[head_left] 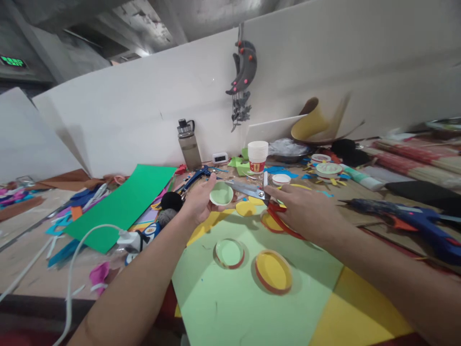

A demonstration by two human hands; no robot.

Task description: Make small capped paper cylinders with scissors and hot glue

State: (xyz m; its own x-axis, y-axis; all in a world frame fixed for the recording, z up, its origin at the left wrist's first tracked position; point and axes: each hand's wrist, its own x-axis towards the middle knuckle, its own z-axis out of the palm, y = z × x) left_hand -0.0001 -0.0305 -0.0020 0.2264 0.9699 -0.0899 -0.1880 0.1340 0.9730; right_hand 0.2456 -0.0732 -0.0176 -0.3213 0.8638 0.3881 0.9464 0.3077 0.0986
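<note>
1. The left hand (203,199) holds a small dish (221,193), pale green inside, in a narrow grip between thumb and fingers. The fingers below it are mostly hidden.
2. The right hand (300,206) is closed around the red handles of the scissors (248,189). How the fingers sit in the loops, I cannot tell, because the hand covers them.
3. The blades point to the left, toward the dish; whether they touch it is hard to make out.
4. The dish is above the far part of the pale green paper (219,307), which the near edge of the view cuts off.
5. On this paper lie a green dish (229,253), at left, and a yellow dish (273,272), at right. A third dish (269,222) is partly hidden under the scissors' handles.
6. Far behind stand the cups (258,156), stacked, and, to their left, a bottle (189,149).
7. At right, a glue gun (421,223) is cut off by the edge. Small scraps around are blurred.
</note>
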